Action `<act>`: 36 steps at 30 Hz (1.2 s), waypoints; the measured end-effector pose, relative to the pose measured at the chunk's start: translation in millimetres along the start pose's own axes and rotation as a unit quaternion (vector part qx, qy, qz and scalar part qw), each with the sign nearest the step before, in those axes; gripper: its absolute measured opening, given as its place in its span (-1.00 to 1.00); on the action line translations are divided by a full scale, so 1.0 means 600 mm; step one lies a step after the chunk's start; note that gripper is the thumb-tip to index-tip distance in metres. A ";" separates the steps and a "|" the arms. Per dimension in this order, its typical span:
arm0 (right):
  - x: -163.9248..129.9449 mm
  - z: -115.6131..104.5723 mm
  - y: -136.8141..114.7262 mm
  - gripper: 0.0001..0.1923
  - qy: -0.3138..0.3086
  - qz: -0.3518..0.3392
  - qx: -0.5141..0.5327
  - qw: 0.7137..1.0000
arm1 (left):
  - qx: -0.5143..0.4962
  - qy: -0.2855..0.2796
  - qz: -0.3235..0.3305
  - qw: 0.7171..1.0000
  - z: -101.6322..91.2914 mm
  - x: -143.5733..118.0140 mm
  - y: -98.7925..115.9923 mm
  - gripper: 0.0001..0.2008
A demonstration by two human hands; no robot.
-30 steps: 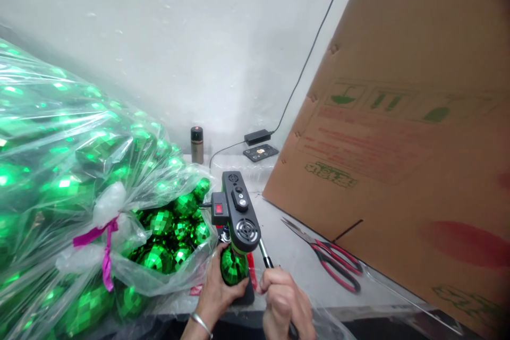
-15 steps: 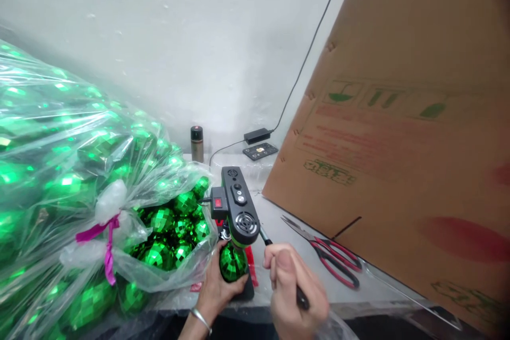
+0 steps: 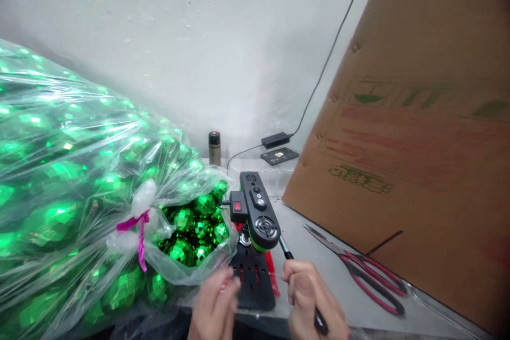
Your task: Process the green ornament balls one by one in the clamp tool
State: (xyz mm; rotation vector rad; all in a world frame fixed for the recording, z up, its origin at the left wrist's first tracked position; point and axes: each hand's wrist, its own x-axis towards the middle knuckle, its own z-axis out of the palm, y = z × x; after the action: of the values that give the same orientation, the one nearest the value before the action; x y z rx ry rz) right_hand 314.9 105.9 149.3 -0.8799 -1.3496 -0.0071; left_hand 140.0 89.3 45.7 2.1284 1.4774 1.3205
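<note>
My right hand [image 3: 313,300] is closed around the black grip of a metal lever handle [image 3: 286,251] on a small black press-like device [image 3: 261,212]. The device has round grilles, buttons and a red switch on its side. Beneath its head lies a slotted black base plate [image 3: 252,279], with no ball on it. My left hand [image 3: 215,303] is just left of that plate, its fingers smeared by motion, so I cannot make out whether they hold anything. Close by on the left, shiny green faceted balls [image 3: 184,220] show through the mouth of a clear plastic bag [image 3: 175,273].
Red-handled scissors [image 3: 368,273] lie on the right, before a large leaning cardboard box [image 3: 398,133]. A dark-capped bottle [image 3: 214,147], a phone-like black slab [image 3: 279,155] and a power adapter [image 3: 276,140] with a cable are along the wall. A magenta tie [image 3: 140,234] binds the bag.
The green ball that my left hand held under the device's head is gone from there. My left hand has drawn back toward me. My right hand keeps its hold on the lever; the view has shifted left.
</note>
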 end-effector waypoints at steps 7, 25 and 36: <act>0.003 -0.005 -0.002 -0.71 -0.026 0.006 -0.023 0.999 | 0.297 -0.218 -0.161 0.916 -0.016 0.249 0.021 -0.71; 0.009 -0.007 -0.001 -0.69 -0.028 -0.024 -0.016 0.999 | -0.320 0.111 -0.311 0.888 -0.084 0.160 0.042 -0.17; 0.014 -0.008 -0.007 -0.69 -0.041 -0.019 -0.024 0.999 | -0.750 -0.027 -0.422 0.509 -0.045 0.023 0.070 -0.71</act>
State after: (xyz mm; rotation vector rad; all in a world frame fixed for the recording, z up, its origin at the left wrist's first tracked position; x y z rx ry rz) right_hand 318.9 104.3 158.6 -0.9033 -1.4479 -0.0344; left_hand 146.6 73.6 94.8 0.1755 0.4753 1.1531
